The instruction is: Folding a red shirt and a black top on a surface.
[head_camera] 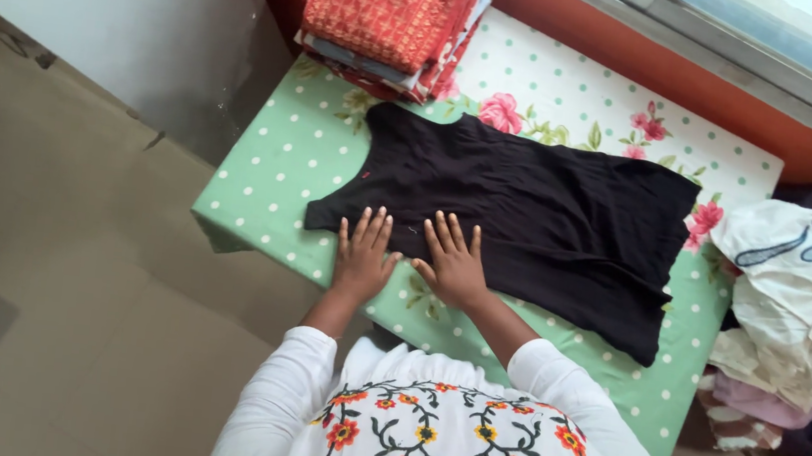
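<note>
Head view: both hands lie flat on a black garment spread over a tabletop.
Left hand (363, 251): open, fingers spread, palm pressing the black garment (539, 207) at its near edge, gripping nothing.
Right hand (453, 261): just beside the left, equally open and flat on the near edge, gripping nothing.
Black garment: spread across the middle of the green dotted tabletop (271, 169), one end towards the folded stack, the other reaching the far side.
Doing it well: I judge that even, flat palms stroking outward would best ease the creases.
Folded stack (389, 10): red patterned cloths beyond the garment's end.
Loose clothes (801, 300): heaped past the garment's other end, off the tabletop.
</note>
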